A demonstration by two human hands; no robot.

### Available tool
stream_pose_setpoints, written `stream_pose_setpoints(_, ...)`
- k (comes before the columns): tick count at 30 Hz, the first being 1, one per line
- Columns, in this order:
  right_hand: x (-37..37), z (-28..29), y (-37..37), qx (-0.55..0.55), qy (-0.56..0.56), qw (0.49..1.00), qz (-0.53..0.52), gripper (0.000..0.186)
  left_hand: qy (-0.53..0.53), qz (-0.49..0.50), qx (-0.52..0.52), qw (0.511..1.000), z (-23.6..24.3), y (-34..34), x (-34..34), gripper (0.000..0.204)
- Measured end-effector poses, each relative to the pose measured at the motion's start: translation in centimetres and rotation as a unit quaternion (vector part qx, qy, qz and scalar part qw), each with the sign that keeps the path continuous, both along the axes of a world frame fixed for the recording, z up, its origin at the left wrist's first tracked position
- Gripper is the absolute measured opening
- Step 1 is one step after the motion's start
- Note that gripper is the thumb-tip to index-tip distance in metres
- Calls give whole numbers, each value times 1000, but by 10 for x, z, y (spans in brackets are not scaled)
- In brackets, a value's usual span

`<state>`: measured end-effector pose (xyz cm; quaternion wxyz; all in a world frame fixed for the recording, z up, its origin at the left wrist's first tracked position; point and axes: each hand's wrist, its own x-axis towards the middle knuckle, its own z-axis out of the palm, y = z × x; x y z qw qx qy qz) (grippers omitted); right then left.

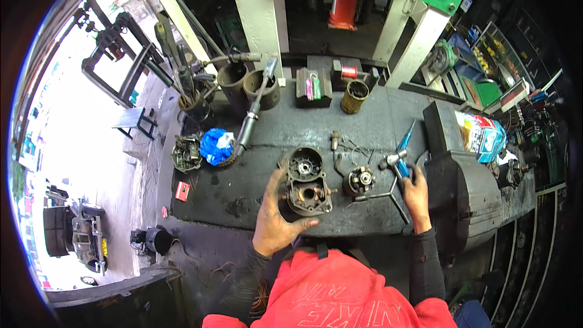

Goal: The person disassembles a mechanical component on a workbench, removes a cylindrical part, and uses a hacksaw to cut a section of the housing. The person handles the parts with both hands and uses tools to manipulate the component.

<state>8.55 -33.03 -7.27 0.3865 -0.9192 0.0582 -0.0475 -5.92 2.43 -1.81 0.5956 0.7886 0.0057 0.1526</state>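
A grey cast-metal engine housing (308, 185), with a round bore at its far end and a squarish cavity nearer me, is at the bench's front edge. My left hand (280, 217) grips its left side, fingers along the wall and thumb by the near corner. On the right, my right hand (416, 197) is closed on the blue handle of a hammer (393, 158), whose metal head points away from me. A three-armed Y wrench (390, 196) lies just left of that hand. Between the hands sits a round metal part (361, 180) with a bright hub.
Behind lie a bolt-like part (334, 140) and a blue pointed tool (407, 136). A blue cloth bundle (217, 146), another metal casting (187, 152) and a red box (182, 191) are at left. Metal cylinders (262, 90) stand farther back. A bulky dark machine (467, 197) borders the right.
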Motion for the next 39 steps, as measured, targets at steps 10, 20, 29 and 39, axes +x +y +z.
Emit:
stream_pose_setpoints(10,-9,34,10,-59,-147,987,31,36,-3,25,62,998,6,-12,14,123)
stream_pose_setpoints(20,-68,80,138,348,111,892,265,29,15,76,52,996,3,-26,10,106)
stream_pose_setpoints(29,-67,83,135,385,138,879,245,20,6,74,54,996,0,-24,10,101)
stream_pose_setpoints(39,-65,73,138,404,154,866,251,21,-1,82,15,996,1,-27,10,99)
